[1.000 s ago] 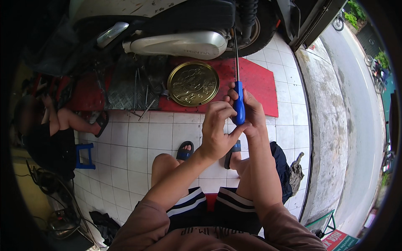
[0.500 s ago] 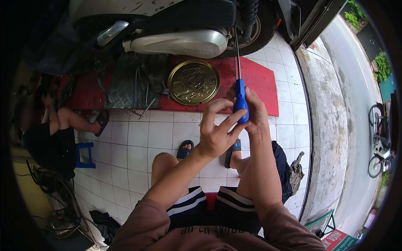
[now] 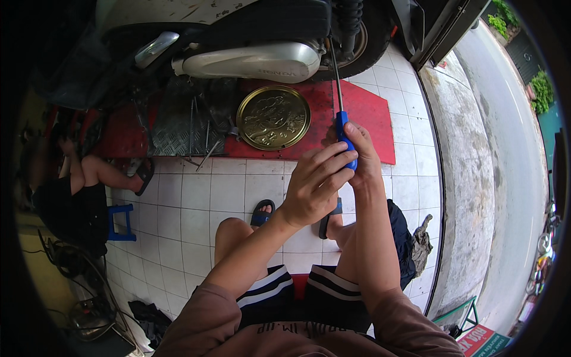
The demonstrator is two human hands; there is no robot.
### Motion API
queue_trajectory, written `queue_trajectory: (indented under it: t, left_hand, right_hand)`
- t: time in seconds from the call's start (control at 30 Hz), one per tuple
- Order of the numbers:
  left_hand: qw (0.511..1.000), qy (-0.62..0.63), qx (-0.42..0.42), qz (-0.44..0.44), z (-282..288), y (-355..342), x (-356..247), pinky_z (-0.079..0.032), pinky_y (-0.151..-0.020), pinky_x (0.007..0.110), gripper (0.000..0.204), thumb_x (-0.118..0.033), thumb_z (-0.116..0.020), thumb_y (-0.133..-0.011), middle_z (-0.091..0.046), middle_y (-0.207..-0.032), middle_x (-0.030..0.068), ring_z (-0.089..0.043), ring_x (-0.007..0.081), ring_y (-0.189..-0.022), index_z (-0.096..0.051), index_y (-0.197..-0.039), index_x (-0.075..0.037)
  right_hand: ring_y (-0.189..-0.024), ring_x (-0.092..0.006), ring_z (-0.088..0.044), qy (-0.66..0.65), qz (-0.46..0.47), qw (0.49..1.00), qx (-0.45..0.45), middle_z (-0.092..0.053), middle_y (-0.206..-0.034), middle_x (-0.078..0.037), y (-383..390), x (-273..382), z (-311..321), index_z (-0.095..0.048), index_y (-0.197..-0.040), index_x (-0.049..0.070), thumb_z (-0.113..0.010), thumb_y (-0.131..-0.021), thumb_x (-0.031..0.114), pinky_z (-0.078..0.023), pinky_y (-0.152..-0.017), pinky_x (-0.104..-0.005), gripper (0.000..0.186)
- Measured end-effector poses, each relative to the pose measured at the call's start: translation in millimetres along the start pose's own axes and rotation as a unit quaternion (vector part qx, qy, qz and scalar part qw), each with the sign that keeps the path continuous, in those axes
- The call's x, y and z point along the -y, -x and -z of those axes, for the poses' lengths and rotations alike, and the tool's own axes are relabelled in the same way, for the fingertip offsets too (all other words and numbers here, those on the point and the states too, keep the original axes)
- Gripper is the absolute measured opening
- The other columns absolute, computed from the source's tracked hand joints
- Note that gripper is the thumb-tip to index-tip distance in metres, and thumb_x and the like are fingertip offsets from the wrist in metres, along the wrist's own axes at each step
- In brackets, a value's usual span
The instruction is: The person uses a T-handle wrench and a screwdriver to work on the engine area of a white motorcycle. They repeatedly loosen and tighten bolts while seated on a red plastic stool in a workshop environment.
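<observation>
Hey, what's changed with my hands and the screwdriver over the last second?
Your left hand has brought its fingers across the lower end of the blue screwdriver handle, and that end has shifted slightly up and to the right. Your right hand keeps its grip; the gold tray and scooter look unmoved.

Left hand (image 3: 316,183) curls close beside right hand (image 3: 366,156).

One wide fisheye here, looking steeply down from the wearer's head: bare left hand (image 3: 315,185) and bare right hand (image 3: 365,156) close below, white-and-black, silver-cased scooter (image 3: 256,64) far side, paved grey street (image 3: 514,154) bending along the right!
</observation>
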State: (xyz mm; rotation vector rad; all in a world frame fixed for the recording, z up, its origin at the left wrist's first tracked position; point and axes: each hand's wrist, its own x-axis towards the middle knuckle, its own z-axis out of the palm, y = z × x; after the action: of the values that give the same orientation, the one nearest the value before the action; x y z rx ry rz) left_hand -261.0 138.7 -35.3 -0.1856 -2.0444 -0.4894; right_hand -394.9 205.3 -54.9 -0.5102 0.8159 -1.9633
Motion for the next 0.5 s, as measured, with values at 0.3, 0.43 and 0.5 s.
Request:
queue_trajectory:
  t: [0.3,0.43,0.5]
  left_hand:
    - [0.947,0.106,-0.119,0.279,-6.2,4.8,-5.2,-0.051,-0.061,0.025,0.042,-0.019,-0.081,-0.077,-0.056,-0.097,0.0110,-0.060,0.0131,-0.072,-0.054,-0.099,0.003]
    - [0.926,0.125,-0.130,0.332,-4.4,8.0,-10.1,-0.050,-0.060,0.024,0.042,-0.016,-0.083,-0.074,-0.062,-0.089,0.0101,-0.061,0.0110,-0.069,-0.055,-0.099,0.003]
    - [0.913,0.120,-0.114,0.372,-1.8,5.7,-16.7,-0.050,-0.059,0.024,0.042,-0.016,-0.084,-0.074,-0.064,-0.086,0.0102,-0.060,0.0103,-0.067,-0.055,-0.098,0.003]
  right_hand:
    - [-0.089,-0.0147,-0.057,-0.105,-0.023,0.993,0.050,-0.059,-0.098,-0.007,0.3,-8.2,-24.4,-0.052,-0.115,0.000,-0.061,-0.092,0.030,-0.051,-0.075,-0.0270,0.039]
    - [-0.091,-0.0156,-0.056,-0.148,-0.013,0.987,0.066,-0.056,-0.099,-0.007,-0.2,-12.5,-30.7,-0.050,-0.118,0.000,-0.060,-0.093,0.030,-0.049,-0.081,-0.0280,0.041]
    - [-0.092,-0.0156,-0.056,-0.158,-0.007,0.985,0.063,-0.056,-0.100,-0.007,0.0,-12.9,-35.2,-0.051,-0.118,0.000,-0.060,-0.093,0.030,-0.050,-0.078,-0.0270,0.040]
